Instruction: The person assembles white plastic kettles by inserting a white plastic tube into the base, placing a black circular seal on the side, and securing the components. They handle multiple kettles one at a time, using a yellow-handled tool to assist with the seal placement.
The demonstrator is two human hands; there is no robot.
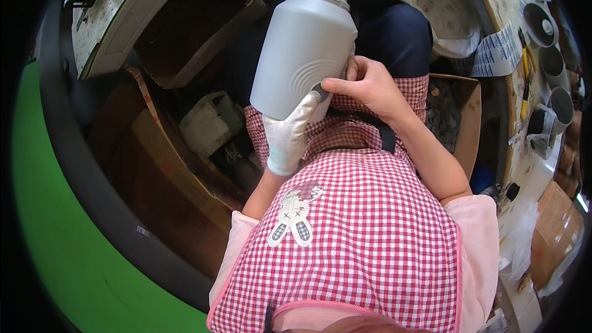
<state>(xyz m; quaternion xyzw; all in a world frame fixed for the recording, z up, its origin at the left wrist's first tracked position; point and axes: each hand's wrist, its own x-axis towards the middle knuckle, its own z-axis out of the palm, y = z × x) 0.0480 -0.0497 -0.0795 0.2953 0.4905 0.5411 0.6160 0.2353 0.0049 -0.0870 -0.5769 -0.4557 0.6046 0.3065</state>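
A light grey plastic jar (303, 49) with a ridged neck lies tilted over my lap, its neck pointing away. Curved raised rings mark its lower side. My left hand (288, 132), in a whitish glove, is closed on the jar's near end with the thumb up its side. A small dark round piece (320, 90) shows between the left thumb tip and my right thumb. My bare right hand (371, 88) is closed, its thumb tip at that piece and its fingers curled by the jar's right edge. Those fingertips are partly hidden.
A cardboard box (467, 114) of small dark grey pieces stands to the right of my knees. Beyond it, a worktable (521, 108) carries grey cups (560, 106) and yellow-handled tools (525, 98). Larger cardboard (166, 154) and a green surface (80, 234) lie left. A whitish plastic bag (447, 24) stands ahead.
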